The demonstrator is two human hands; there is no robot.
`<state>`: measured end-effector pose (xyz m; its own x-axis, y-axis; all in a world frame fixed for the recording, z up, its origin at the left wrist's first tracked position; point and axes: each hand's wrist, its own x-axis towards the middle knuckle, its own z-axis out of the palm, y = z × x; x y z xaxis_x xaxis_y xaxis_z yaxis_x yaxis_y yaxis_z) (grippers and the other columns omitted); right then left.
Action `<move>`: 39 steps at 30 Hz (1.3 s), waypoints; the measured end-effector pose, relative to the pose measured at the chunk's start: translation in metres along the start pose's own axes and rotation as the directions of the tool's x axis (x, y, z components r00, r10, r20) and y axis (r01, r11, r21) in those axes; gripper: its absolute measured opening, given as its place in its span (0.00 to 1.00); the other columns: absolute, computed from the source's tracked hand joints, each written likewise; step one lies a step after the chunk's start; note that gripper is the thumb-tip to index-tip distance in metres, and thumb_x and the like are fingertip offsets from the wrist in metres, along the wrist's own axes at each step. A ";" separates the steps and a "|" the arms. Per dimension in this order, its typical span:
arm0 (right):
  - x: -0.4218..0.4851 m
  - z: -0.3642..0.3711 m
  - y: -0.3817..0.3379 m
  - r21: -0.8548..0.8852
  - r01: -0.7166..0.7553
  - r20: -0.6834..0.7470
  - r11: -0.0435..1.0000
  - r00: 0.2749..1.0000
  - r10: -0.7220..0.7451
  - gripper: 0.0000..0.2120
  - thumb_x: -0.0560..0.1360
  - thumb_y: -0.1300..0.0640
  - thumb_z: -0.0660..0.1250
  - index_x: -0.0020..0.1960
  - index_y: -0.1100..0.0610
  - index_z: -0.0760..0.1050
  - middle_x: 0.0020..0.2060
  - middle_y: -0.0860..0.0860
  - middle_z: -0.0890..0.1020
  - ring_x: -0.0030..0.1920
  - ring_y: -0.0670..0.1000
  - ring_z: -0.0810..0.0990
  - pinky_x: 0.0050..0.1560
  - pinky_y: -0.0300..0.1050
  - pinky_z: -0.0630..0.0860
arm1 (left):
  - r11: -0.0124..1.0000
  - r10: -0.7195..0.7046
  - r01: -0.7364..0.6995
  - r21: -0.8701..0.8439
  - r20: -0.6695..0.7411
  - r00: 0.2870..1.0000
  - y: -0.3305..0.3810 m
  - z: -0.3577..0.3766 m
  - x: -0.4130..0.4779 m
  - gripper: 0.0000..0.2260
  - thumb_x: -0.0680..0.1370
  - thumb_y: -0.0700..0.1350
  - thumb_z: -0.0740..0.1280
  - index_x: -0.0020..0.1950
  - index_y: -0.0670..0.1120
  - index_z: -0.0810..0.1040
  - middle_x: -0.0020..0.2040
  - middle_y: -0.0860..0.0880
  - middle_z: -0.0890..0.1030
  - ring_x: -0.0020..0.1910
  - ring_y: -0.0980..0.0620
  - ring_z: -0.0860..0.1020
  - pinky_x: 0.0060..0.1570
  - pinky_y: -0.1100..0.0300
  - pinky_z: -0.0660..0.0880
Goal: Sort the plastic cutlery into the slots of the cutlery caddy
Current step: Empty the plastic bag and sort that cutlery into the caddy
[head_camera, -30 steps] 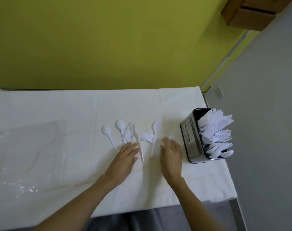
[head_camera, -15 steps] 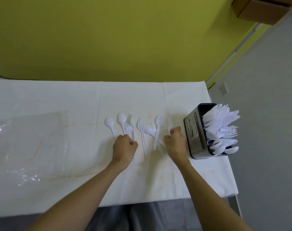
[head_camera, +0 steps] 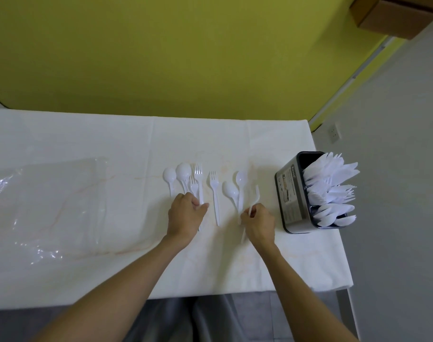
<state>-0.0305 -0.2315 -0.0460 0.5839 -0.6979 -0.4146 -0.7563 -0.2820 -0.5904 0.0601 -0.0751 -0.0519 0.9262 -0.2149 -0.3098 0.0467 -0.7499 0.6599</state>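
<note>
White plastic cutlery lies in a row on the white table [head_camera: 87,134]: two spoons [head_camera: 183,171] and two forks [head_camera: 198,174] at the left, a lone fork [head_camera: 214,191] in the middle, two more spoons [head_camera: 240,180] to its right. My left hand [head_camera: 186,215] curls over the handles of the left forks and spoons. My right hand [head_camera: 258,223] pinches a white knife [head_camera: 256,196], blade pointing away from me. The black cutlery caddy [head_camera: 288,193] stands at the right, full of white cutlery.
A clear plastic bag [head_camera: 50,206] lies flat on the table's left half. The table's right edge runs just past the caddy, with grey floor beyond. A yellow wall stands behind the table, and a cardboard box [head_camera: 393,16] sits at the top right.
Both hands went from flat on the table to curled over cutlery. The right hand has picked up a knife and lifted its blade off the table.
</note>
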 end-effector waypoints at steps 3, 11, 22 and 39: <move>-0.001 -0.003 0.000 0.007 0.046 -0.012 0.999 0.999 -0.046 0.06 0.74 0.61 0.69 0.42 0.63 0.74 0.36 0.55 0.79 0.36 0.55 0.77 0.34 0.41 0.72 | 0.998 -0.028 0.026 0.063 0.039 0.999 0.008 0.003 0.003 0.11 0.74 0.50 0.70 0.42 0.43 0.76 0.43 0.48 0.75 0.42 0.49 0.75 0.41 0.61 0.67; 0.000 -0.005 -0.004 0.018 0.016 0.004 1.000 1.000 -0.016 0.10 0.76 0.61 0.67 0.39 0.65 0.72 0.35 0.58 0.80 0.33 0.57 0.84 0.38 0.52 0.81 | 0.995 -0.062 0.057 0.077 0.061 0.996 0.013 -0.007 0.002 0.19 0.70 0.41 0.66 0.24 0.45 0.59 0.22 0.50 0.58 0.23 0.51 0.56 0.26 0.60 0.55; 0.003 -0.003 -0.011 -0.025 0.080 -0.036 0.997 0.996 -0.081 0.11 0.73 0.57 0.72 0.40 0.64 0.73 0.35 0.59 0.79 0.33 0.52 0.73 0.38 0.47 0.75 | 0.978 -0.113 0.138 -0.156 0.155 0.981 0.001 0.000 -0.013 0.06 0.71 0.44 0.70 0.38 0.47 0.73 0.37 0.48 0.81 0.39 0.49 0.82 0.33 0.62 0.73; 0.006 -0.042 -0.021 -0.274 0.033 0.124 0.961 0.992 0.001 0.05 0.73 0.63 0.68 0.40 0.65 0.74 0.32 0.56 0.77 0.31 0.53 0.75 0.30 0.41 0.73 | 0.990 -0.125 0.109 0.092 0.189 0.974 0.037 0.020 0.010 0.15 0.75 0.42 0.65 0.30 0.42 0.66 0.28 0.46 0.72 0.28 0.49 0.71 0.28 0.59 0.67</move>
<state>-0.0233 -0.2570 -0.0070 0.6151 -0.6111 -0.4983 -0.7885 -0.4743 -0.3916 0.0630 -0.1176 -0.0444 0.8259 -0.2338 -0.5131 0.1126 -0.8232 0.5564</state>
